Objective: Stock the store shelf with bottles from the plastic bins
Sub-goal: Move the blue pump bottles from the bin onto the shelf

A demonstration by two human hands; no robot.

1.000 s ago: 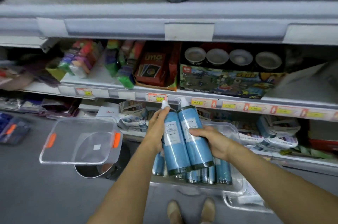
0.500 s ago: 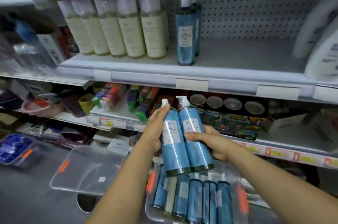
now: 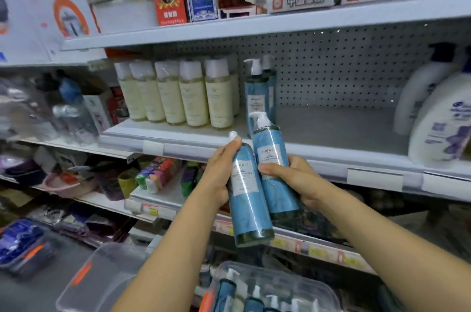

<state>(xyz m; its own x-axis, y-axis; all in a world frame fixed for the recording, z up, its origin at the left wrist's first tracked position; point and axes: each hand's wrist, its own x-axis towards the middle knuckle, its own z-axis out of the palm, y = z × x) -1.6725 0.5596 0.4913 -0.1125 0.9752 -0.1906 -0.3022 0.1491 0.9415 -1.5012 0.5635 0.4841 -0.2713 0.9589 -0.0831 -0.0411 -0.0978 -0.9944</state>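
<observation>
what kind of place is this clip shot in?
Retail store aisle, probably a general-goods shop: tiered shelf with pegboard back, price labels on the lower edge, cream bottles lined up beside blue pump bottles. Left hand and right hand grip a pair of bottles.

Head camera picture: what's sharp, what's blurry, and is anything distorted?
Head view: the two blue plastic pump bottles, the left hand and right hand are sharp; goods at the left edge smear; the clear plastic bin below is soft; the grey metal shelf edges tilt and bow from the wide lens.
</observation>
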